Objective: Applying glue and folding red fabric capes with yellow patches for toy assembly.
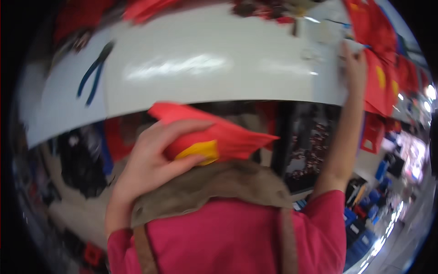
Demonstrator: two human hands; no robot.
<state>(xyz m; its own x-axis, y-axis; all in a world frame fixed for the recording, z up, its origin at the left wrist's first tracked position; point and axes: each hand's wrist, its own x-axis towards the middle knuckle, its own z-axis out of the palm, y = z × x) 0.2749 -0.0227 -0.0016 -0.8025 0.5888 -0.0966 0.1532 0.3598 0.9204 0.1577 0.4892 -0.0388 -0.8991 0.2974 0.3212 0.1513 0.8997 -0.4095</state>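
My left hand (157,153) is closed on a red fabric piece (228,137) that has a yellow patch (205,150). It holds the piece in front of my body, by the table's near edge, with the thumb across the yellow part. My right arm stretches far out to the right side of the table. There my right hand (355,64) is at a small whitish thing (354,44), next to hanging red fabric with yellow spots (381,77). Blur hides whether its fingers grip anything.
Blue-handled pliers (96,73) lie at the left of the white table (182,82). Small dark and red pieces (262,11) are heaped at the far edge. More red fabric (148,9) lies far left. Below the right side stands a dark container of small reddish pieces (308,146).
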